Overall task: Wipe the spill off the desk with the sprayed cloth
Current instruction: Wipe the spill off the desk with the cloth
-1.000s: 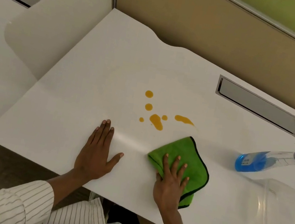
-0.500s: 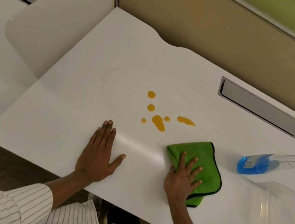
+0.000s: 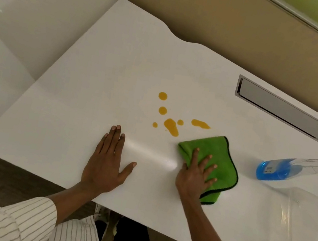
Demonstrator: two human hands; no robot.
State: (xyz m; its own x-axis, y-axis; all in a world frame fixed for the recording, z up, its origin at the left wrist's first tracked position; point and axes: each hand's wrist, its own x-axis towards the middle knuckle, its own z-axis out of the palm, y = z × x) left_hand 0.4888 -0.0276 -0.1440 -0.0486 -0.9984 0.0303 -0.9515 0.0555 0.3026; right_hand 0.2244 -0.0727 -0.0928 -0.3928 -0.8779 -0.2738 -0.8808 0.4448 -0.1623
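Note:
Several orange drops of spill (image 3: 171, 127) lie in the middle of the white desk (image 3: 87, 90). A folded green cloth with a dark hem (image 3: 223, 156) lies just right of and nearer than the drops, its far corner close to the rightmost streak but apart from it. My right hand (image 3: 195, 174) presses flat on the cloth's near left part, fingers spread, thumb at its left edge. My left hand (image 3: 107, 160) rests palm down on the bare desk, left of the cloth and nearer than the spill, holding nothing.
A spray bottle with blue liquid (image 3: 277, 169) lies on its side at the right. A clear plastic container (image 3: 304, 229) sits nearer, at the right front. A grey cable flap (image 3: 279, 108) is set into the desk's back. A tan partition (image 3: 234, 27) runs behind.
My right hand slid the cloth to the right, then a little forward toward the spill. My left hand stayed flat in place.

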